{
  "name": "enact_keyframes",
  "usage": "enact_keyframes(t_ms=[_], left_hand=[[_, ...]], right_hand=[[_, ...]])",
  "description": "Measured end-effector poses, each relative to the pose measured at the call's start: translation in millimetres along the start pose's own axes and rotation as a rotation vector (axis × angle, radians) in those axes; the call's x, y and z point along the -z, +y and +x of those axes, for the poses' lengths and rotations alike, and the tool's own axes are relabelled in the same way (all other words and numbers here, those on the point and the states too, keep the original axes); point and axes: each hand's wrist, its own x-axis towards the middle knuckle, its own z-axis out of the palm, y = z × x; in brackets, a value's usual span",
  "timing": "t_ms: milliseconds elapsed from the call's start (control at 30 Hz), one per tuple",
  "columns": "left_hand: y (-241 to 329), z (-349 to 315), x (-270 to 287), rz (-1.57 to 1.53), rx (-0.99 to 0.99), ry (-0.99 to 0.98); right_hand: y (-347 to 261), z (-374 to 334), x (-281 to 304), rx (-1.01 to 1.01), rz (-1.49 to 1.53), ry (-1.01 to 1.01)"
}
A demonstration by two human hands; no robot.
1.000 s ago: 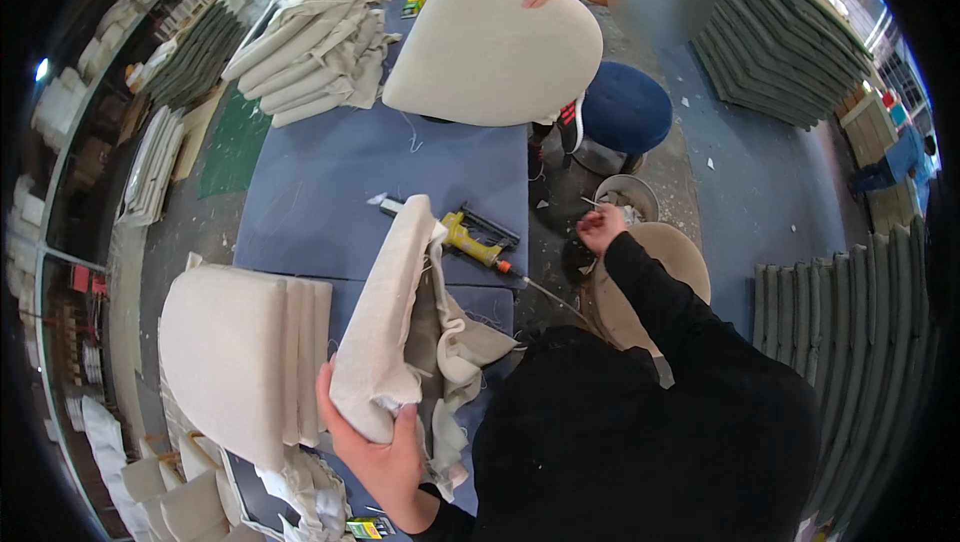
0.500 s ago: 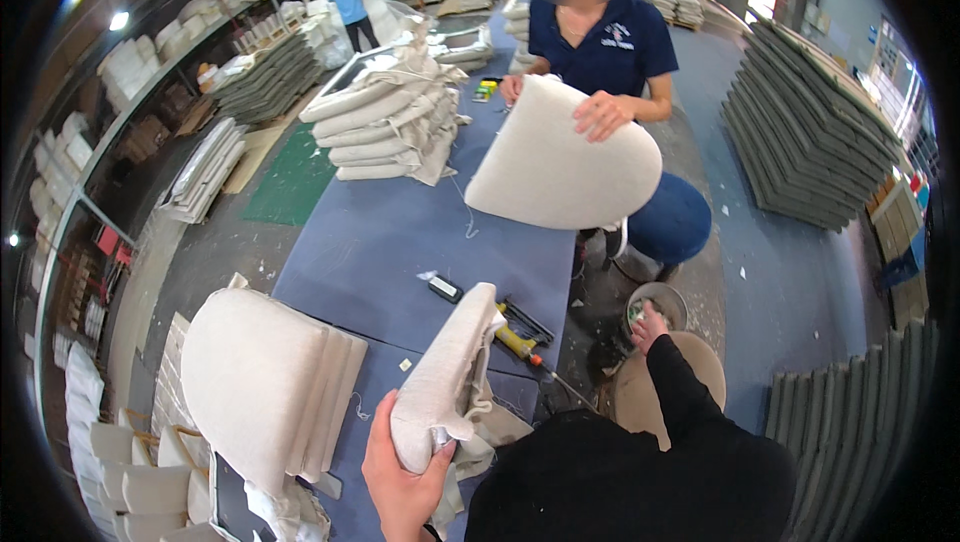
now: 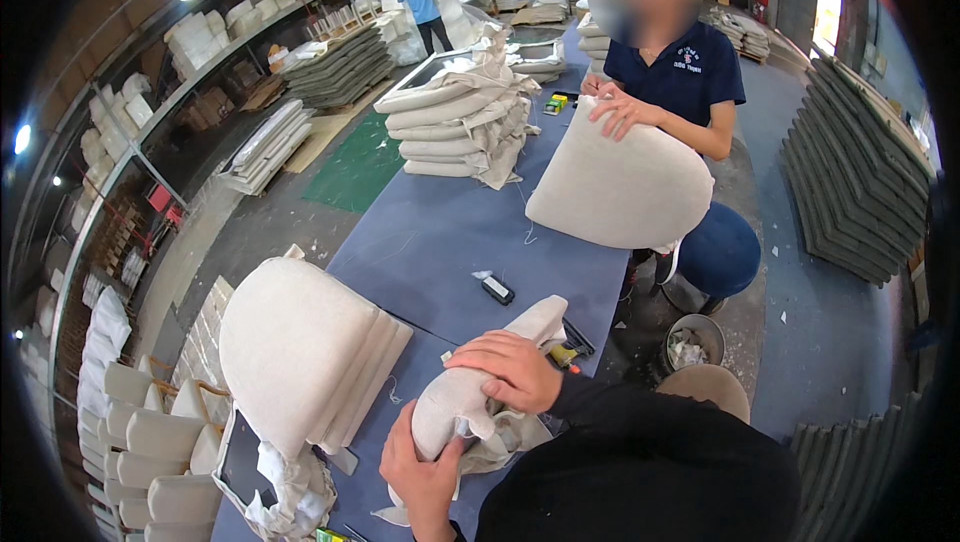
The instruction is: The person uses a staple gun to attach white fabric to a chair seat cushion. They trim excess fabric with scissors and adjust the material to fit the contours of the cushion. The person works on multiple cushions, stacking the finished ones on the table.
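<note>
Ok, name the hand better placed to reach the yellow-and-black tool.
Right hand, most likely: it lies on the cream padded piece, nearer the yellow-and-black tool. The left hand holds the piece's near end, farther away.

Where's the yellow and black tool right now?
In the head view, the yellow and black tool lies right of centre, near the right edge of the blue table, just beyond the right hand and partly hidden by the cream cushion.

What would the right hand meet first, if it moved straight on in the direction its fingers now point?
Past the cream piece it rests on, the right hand would probably meet the stack of cream cushions to the left, though depth is unclear.
</note>
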Motion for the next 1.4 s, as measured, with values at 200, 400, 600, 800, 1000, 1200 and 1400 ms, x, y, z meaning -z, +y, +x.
enact_keyframes(t_ms=[200,400,600,800,1000,1200,1400], left_hand=[[-3.0,6.0,12.5,-0.034,-0.101,0.063],[-4.3,39.5,-4.9,-0.191,0.042,-0.173],[46.6,49.9,-5.8,-0.130,-0.293,0.078],[60.6,68.0,-21.8,0.067,-0.293,0.109],[52.8,66.3,-14.0,-0.062,-0.234,0.050],[46.0,58.3,-8.3,-0.074,-0.224,0.013],[41.3,58.3,-9.2,-0.113,-0.254,0.040]], right_hand=[[-42.0,23.9,-9.1,-0.015,-0.003,0.070],[-58.2,60.5,6.5,-0.157,0.102,-0.206],[-25.8,60.6,5.4,-0.298,0.401,-0.065],[-12.8,68.3,4.7,-0.404,0.413,-0.031],[-7.4,62.2,16.1,-0.409,0.506,-0.149],[-13.2,59.3,18.9,-0.363,0.550,-0.192],[-15.3,57.1,20.2,-0.311,0.464,-0.215]])
